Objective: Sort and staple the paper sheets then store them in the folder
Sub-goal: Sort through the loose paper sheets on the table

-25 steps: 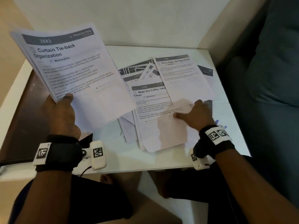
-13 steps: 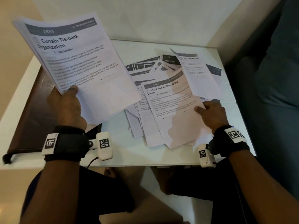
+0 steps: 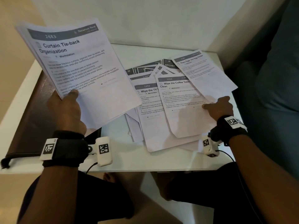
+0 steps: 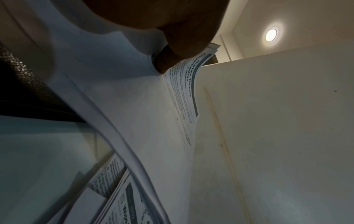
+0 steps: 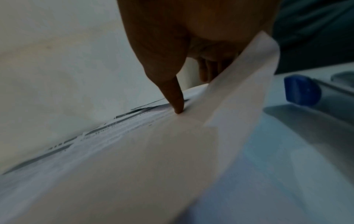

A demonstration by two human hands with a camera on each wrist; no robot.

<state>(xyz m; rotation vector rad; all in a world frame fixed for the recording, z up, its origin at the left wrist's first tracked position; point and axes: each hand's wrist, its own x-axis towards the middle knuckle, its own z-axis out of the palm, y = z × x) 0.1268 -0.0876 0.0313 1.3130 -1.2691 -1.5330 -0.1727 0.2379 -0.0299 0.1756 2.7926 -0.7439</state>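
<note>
My left hand point(image 3: 64, 109) grips a stack of printed sheets point(image 3: 77, 68) titled "Curtain Tie-back Organization", raised above the table's left side; its thumb lies on the top page point(image 4: 180, 94). My right hand point(image 3: 218, 107) pinches the right edge of the "Wipe the Coffee Table Clean" sheet point(image 3: 182, 109), thumb on top, fingers under it, the sheet point(image 5: 134, 151) curling up off the loose pile point(image 3: 150, 107). The "Place Eggs into Egg Holder" sheet point(image 3: 203, 70) lies behind it. A dark brown folder point(image 3: 27, 120) lies under my left hand.
The white table point(image 3: 137, 157) stands in a corner of white walls. A dark teal sofa point(image 3: 275, 78) runs along the right. A blue-capped object point(image 5: 300, 91) lies on the table right of my right hand. My knees are below the front edge.
My right hand slid right along the pile and lifted the "Wipe the Coffee Table Clean" sheet by its edge, uncovering a "Wipe the TV" sheet. The left hand kept its stack raised.
</note>
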